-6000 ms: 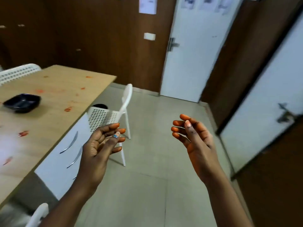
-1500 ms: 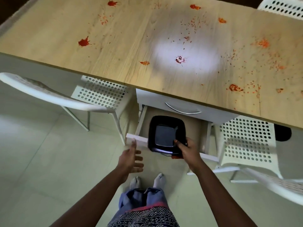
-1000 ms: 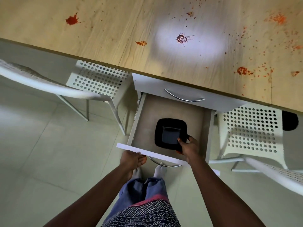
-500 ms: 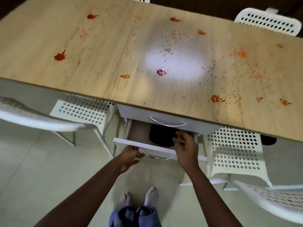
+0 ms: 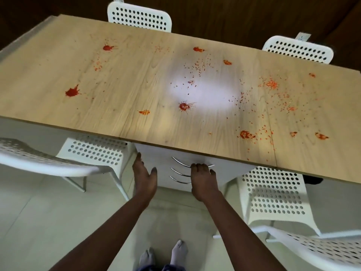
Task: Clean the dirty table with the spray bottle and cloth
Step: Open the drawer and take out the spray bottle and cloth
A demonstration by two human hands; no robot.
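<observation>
Left hand (image 5: 145,178) flat, grip released; right hand (image 5: 203,178) against the drawer front (image 5: 164,163), grip state unclear. Risk: red splatters (image 5: 184,106) dry on the counter (image 5: 136,85), no spray bottle or cloth visible

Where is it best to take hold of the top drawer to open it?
Probably the curved metal handle of the top drawer, hooked from the front. It bows out, leaving finger room; the right hand already rests at it.

Wooden table (image 5: 136,85): top spattered with red stains (image 5: 184,106) throughout.
</observation>
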